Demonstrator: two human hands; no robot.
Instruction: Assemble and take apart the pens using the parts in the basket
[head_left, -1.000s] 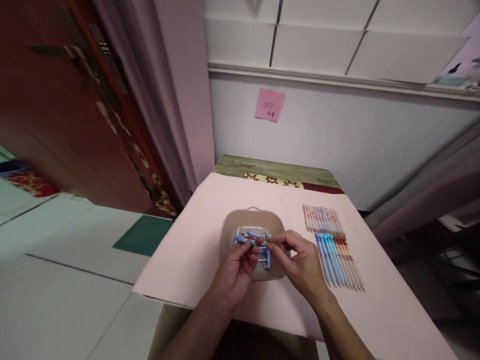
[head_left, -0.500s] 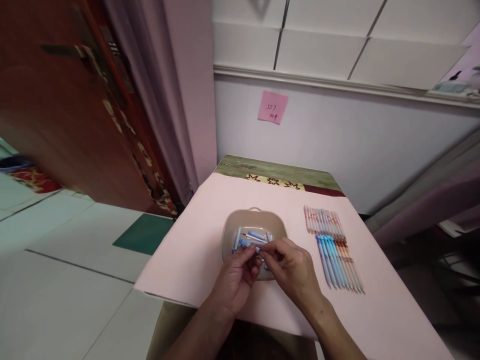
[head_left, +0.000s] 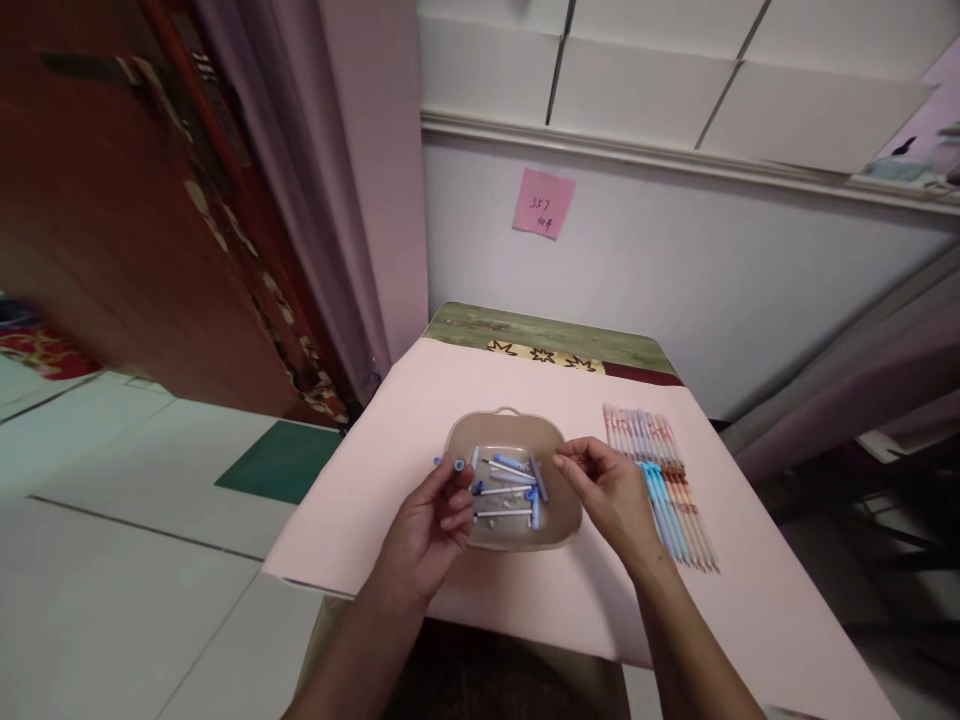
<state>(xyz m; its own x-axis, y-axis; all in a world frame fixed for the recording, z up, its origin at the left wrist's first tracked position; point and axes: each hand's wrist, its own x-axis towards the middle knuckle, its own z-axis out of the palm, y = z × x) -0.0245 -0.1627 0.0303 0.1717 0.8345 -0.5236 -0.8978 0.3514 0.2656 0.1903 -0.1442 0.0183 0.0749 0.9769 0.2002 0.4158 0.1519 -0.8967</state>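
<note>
My left hand (head_left: 429, 530) pinches a blue pen part (head_left: 458, 466) crosswise near the beige basin (head_left: 517, 545), its end facing my right hand (head_left: 611, 500) across white refills (head_left: 506, 513); whether that narrowed grip holds anything, I cannot tell.

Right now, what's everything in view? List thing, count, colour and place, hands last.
table: one, pink-covered with green far end, centre
tray: one, beige, on table
pen parts: several, blue and white, in tray
far pens: one row, pinkish, right of tray
near pens: one row, blue and orange-brown, nearer side
note: one, pink, on wall
panels: several, white, above note
door: one, reddish-brown, left
curtain: one, purple, beside door
floor patch: one, green, left of table
left hand: one, tray's left side, holding blue piece
right hand: one, tray's right side, contents unclear
</note>
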